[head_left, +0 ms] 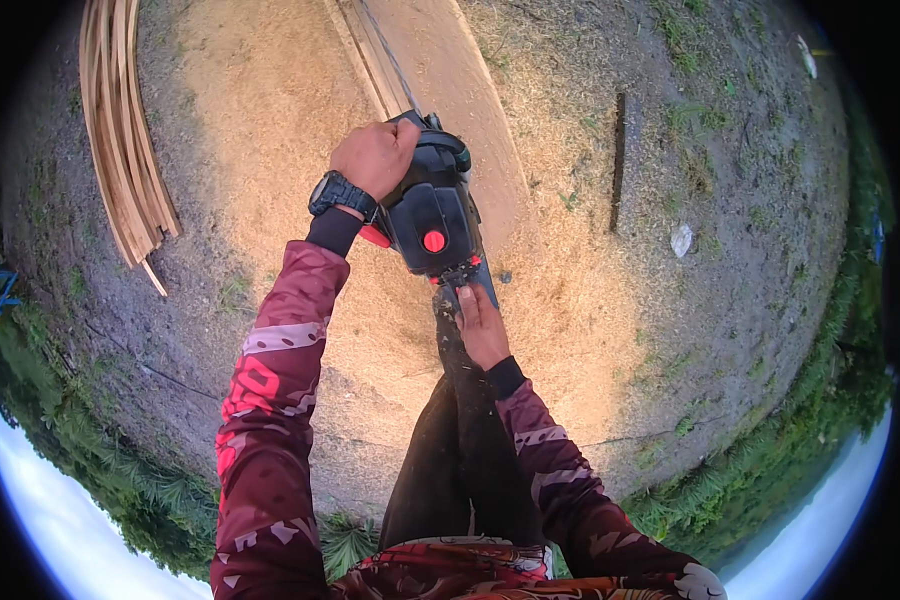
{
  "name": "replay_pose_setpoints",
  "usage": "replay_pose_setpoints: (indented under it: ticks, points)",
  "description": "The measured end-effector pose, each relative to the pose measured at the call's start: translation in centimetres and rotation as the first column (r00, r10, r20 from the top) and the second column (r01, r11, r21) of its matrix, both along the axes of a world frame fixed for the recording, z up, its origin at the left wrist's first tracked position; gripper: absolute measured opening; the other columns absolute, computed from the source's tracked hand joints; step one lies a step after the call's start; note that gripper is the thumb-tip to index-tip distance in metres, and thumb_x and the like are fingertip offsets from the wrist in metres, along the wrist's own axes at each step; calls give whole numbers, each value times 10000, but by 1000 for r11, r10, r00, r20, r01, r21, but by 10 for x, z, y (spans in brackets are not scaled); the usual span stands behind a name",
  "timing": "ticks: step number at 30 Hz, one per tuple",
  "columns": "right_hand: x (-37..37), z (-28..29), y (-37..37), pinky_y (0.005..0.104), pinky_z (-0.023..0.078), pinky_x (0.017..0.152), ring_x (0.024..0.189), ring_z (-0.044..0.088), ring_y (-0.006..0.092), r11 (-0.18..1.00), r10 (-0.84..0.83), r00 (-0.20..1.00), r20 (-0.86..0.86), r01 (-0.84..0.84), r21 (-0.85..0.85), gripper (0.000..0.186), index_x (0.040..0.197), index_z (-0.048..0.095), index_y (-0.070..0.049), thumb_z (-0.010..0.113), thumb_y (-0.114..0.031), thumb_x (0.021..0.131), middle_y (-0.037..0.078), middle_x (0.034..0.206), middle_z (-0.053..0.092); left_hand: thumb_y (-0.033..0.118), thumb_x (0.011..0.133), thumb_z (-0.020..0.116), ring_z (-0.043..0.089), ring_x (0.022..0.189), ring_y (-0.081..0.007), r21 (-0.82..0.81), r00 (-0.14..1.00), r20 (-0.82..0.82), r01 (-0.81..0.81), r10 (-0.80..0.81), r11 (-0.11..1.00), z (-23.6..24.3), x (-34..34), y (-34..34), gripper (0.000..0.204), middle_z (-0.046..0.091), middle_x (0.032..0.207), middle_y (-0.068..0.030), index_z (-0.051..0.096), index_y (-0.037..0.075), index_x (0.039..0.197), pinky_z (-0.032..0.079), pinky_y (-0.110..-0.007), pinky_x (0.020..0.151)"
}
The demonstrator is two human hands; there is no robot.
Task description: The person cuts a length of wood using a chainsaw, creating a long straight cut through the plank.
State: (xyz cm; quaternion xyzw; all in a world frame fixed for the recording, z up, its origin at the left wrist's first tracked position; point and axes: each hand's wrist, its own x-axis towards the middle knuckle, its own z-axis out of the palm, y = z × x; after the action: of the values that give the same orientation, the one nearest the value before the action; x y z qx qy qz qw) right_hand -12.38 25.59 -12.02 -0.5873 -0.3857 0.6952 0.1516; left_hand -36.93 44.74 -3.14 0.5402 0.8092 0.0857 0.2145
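A chainsaw (417, 212) with a dark body and a round red knob on its cover is held in front of my legs. My left hand (375, 158), with a dark watch at the wrist, is closed round its front handle. Behind the body, my right hand (482, 325) grips the rear handle, its fingers partly hidden. The narrow guide bar (390, 48) points away from me along a large piece of sawn timber (470, 90). A long thin strip of wood (362, 50) lies along the bar's left side. Whether the chain is running, I cannot tell.
Several long boards (120, 140) lie stacked at the far left. Pale sawdust (255, 110) covers the ground around the timber. To the right are a dark narrow strip (618, 165) and a whitish scrap (681, 240). My legs (455, 440) stand close behind the saw.
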Motion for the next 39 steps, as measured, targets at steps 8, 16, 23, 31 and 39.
replay_pose_setpoints:
  ticks: [8,16,23,31,39]
  points:
    - [-15,-2,20,256,439,634,686,481,81,993,58,996,70,-65,98,440,1229,556,-17,434,-417,1091,-1,873,554,419,959,412,670,816,-482,34,1000,-6,15,-15,999,5,-17,21,539,671,810,-283,737,5,846,541,-531,784]
    - [-22,8,34,274,435,591,629,485,97,994,37,998,59,-43,101,462,1218,562,-8,445,-434,1083,14,799,536,438,956,446,656,815,-497,31,999,46,-21,20,999,6,-23,31,534,641,815,-312,711,-13,853,538,-520,758]
    - [-35,4,54,281,434,597,642,493,106,988,70,992,101,-83,129,471,1217,563,-9,441,-443,1082,26,790,544,445,951,454,657,813,-494,29,1000,12,-25,25,999,7,-39,52,535,640,811,-310,707,-16,848,539,-516,744]
    - [-46,2,65,281,422,606,663,487,97,988,66,993,99,-79,135,471,1206,560,-2,438,-440,1084,21,774,530,450,944,461,665,785,-477,10,1000,13,-28,28,1000,10,-47,67,536,638,786,-301,703,-16,835,533,-513,721]
    - [-58,-1,82,393,445,697,788,554,279,988,98,987,127,-112,107,456,1233,556,-40,415,-443,1074,136,859,595,443,944,460,656,802,-493,40,999,38,-10,9,999,16,-62,82,536,638,791,-308,698,-23,828,532,-519,744]
